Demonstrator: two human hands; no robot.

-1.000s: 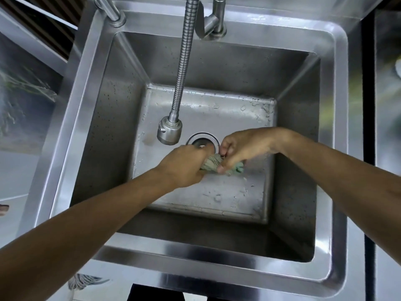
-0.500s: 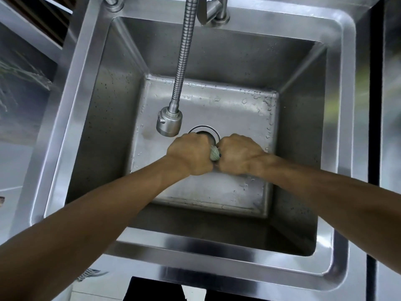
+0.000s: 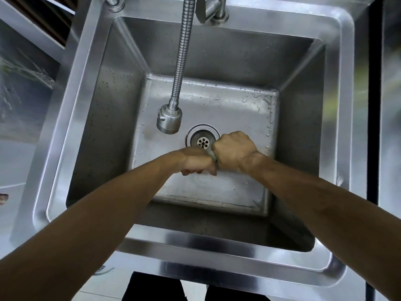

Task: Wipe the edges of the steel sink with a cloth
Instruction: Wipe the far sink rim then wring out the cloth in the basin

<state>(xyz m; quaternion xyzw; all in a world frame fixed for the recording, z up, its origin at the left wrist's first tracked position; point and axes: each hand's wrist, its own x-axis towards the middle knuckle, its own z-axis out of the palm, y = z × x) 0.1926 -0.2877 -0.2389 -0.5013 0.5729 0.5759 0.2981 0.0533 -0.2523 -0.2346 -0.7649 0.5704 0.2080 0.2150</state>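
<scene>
Head view: both hands, left hand (image 3: 196, 160) and right hand (image 3: 233, 152), are gripping and wringing the cloth (image 3: 212, 154) between them; next, likely wiping the sink rim (image 3: 217, 246) nearest the wrists.

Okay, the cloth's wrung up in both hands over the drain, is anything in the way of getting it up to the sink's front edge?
Nothing visible. Both hands, left and right, grip the cloth above the sink floor. The sprayer head hangs beyond them, away from the front edge, which shows nothing lying on it.
</scene>
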